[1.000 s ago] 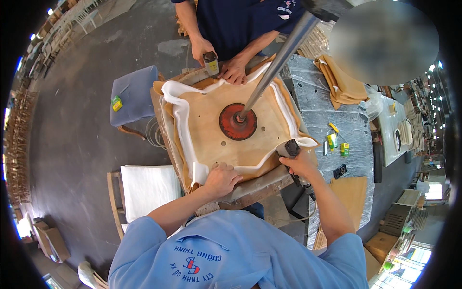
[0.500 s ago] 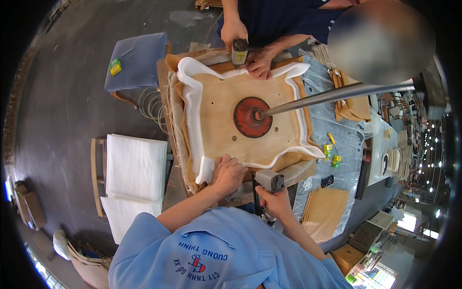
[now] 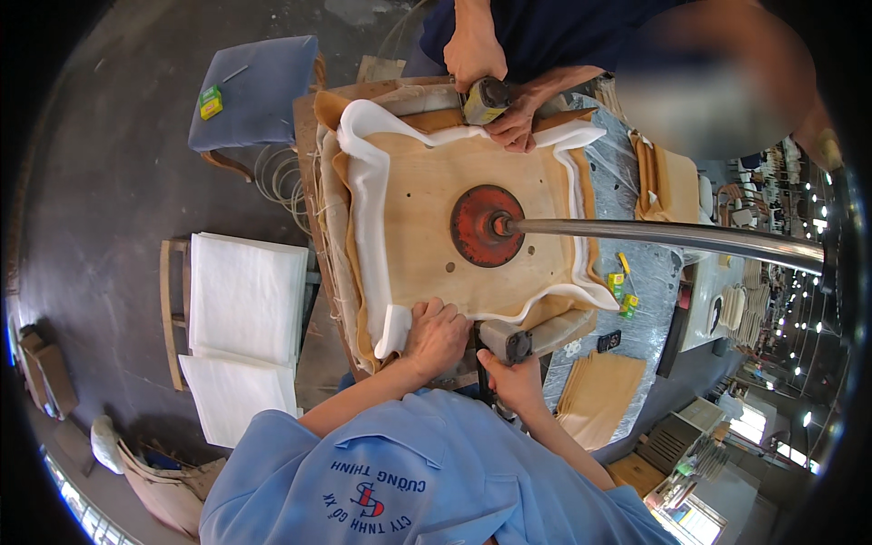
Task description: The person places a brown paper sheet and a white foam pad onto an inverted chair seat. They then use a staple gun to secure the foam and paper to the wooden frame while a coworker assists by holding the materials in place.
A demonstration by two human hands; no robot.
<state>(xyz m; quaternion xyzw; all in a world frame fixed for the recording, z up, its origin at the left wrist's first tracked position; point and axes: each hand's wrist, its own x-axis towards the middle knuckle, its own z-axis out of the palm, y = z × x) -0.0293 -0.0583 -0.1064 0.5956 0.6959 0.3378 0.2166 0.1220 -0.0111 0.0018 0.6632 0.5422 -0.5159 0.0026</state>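
Note:
A wooden seat board (image 3: 418, 195), edged with white padding (image 3: 368, 204) and tan fabric (image 3: 341, 238), lies under a round red press plate (image 3: 479, 243) on a metal rod (image 3: 672, 233). My left hand (image 3: 438, 338) is closed over the near edge, fingers curled onto the board and holding the fabric and padding there. Beside it, my right hand (image 3: 516, 385) grips a grey staple gun (image 3: 505, 342), its nose close to my left fingers at the near edge. The exact contact point of the nose is hidden.
Opposite me, a co-worker's hands (image 3: 477, 56) work a second staple gun (image 3: 486, 98) at the far edge. To the left are a blue padded seat (image 3: 259, 91) and white sheets (image 3: 245, 291). A plastic-covered table (image 3: 649, 291) at right carries small boxes and tan fabric pieces (image 3: 599, 391).
My staple gun has come slightly left, nearer my left hand, which keeps its hold on the edge. The co-worker's staple gun has shifted right and tilted. The whole view has turned a little.

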